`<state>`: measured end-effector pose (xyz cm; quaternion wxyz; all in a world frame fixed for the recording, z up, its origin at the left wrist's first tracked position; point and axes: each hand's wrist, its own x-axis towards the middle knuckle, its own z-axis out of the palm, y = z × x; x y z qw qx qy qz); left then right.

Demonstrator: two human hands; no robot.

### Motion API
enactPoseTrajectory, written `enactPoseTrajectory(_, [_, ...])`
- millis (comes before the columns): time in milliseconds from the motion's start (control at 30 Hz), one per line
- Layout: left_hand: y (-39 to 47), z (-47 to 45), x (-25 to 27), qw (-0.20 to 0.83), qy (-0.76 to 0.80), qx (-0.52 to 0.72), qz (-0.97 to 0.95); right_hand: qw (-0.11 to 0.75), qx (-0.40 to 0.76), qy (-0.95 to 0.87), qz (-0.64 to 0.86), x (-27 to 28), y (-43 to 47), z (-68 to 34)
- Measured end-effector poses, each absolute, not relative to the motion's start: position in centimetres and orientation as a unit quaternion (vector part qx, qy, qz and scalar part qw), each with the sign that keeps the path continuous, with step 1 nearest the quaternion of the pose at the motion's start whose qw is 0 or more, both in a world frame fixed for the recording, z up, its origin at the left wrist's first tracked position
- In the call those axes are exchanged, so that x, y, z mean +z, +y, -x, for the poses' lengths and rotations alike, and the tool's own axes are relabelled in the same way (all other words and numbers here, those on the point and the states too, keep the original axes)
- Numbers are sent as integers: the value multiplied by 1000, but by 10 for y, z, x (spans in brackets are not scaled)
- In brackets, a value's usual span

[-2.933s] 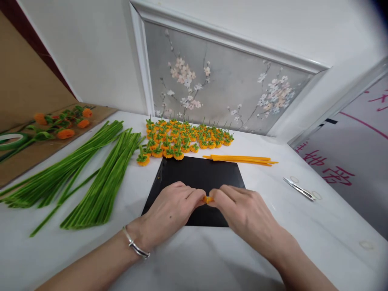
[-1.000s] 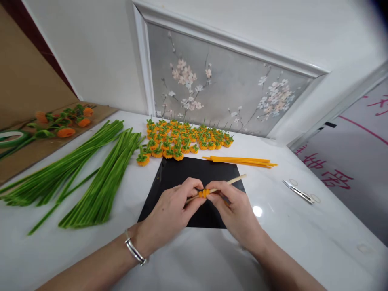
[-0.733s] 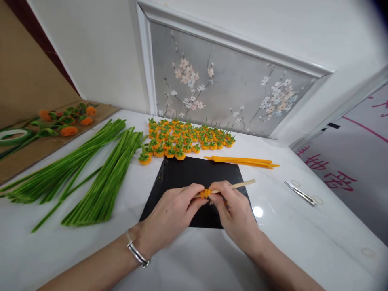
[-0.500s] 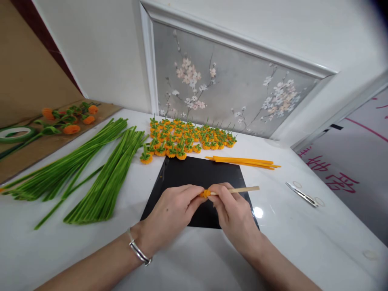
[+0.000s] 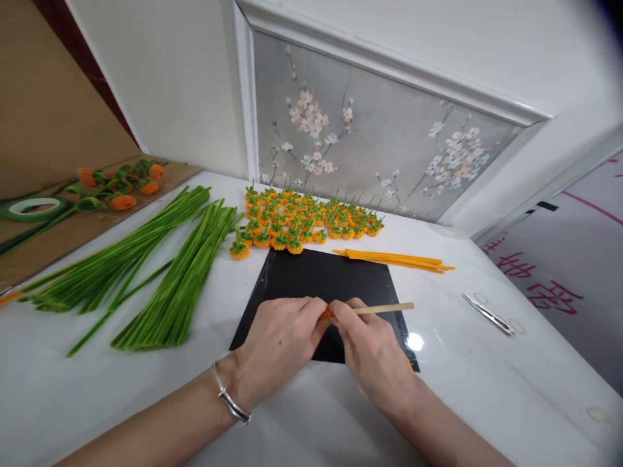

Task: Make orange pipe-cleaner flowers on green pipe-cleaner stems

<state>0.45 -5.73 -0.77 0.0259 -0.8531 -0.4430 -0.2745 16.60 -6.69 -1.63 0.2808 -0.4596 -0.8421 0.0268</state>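
Over a black mat [image 5: 316, 272], my two hands meet with their fingertips together. A flat wooden stick [image 5: 389, 307] points out to the right from under the fingers of my right hand [image 5: 372, 344], which is closed around it. Orange pipe cleaner [image 5: 326, 314] shows in the small gap between the hands, at the stick's left end. The fingers of my left hand [image 5: 285, 334] pinch it, and most of it is hidden by them. A yellow-orange strand end [image 5: 408, 363] peeks out beside my right wrist.
Behind the mat stand rows of small orange flowers with green tops [image 5: 294, 214]. Orange pipe cleaners [image 5: 396, 259] lie right of them, tweezers [image 5: 488, 314] farther right. Green pipe cleaner bundles [image 5: 178, 279] spread leftward; green tape [image 5: 34, 207] and finished flowers [image 5: 121, 202] rest on cardboard.
My fingers have closed in over the orange pipe cleaner, so less of it shows. The stick has shifted slightly, and a strand end now shows by my right wrist. The camera view has shifted a little.
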Motion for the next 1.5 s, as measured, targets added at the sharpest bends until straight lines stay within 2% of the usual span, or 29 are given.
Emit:
enactPoseTrajectory(133, [-58, -5, -8, 66, -450, -253, 854, 287, 54, -833, 470, -16, -67, -165])
enactPoseTrajectory(200, [-59, -6, -6, 26, -465, -239, 852, 301, 91, -824, 471, -15, -65, -166])
enactPoseTrajectory(300, [-59, -6, -1, -145, -482, -238, 830, 311, 158, -815, 463, -13, -60, -171])
enactPoseTrajectory(367, [-59, -4, 2, -282, -458, -254, 804, 312, 197, -812, 452, -11, -58, -175])
enactPoseTrajectory(433, [-56, -3, 3, -377, -425, -279, 774, 307, 233, -813, 437, -9, -57, -179])
enactPoseTrajectory(600, [-47, 2, 3, -497, -386, -347, 696, 289, 295, -808, 419, -10, -60, -183])
enactPoseTrajectory(767, [-41, 5, 6, -652, -359, -368, 557, 422, 223, -739, 475, -24, -61, -184])
enactPoseTrajectory(833, [-41, 5, 7, -681, -339, -382, 525, 428, 214, -720, 502, -24, -59, -182])
enactPoseTrajectory(967, [-41, 5, 8, -680, -335, -387, 525, 325, 282, -752, 500, -14, -50, -173])
enactPoseTrajectory(1067, [-39, 7, 6, -635, -371, -400, 547, 252, 298, -798, 458, -6, -44, -167])
enactPoseTrajectory(1133, [-36, 10, 4, -560, -412, -413, 589, 211, 234, -836, 448, -3, -43, -166])
enactPoseTrajectory(1267, [-32, 17, 1, -380, -472, -402, 686, 145, 23, -882, 447, -1, -50, -169])
enactPoseTrajectory(1367, [-33, 20, -1, -307, -486, -370, 730, 165, -95, -893, 408, 5, -61, -173])
enactPoseTrajectory(1500, [-36, 18, 0, -272, -479, -337, 764, 194, -188, -884, 381, 22, -68, -178])
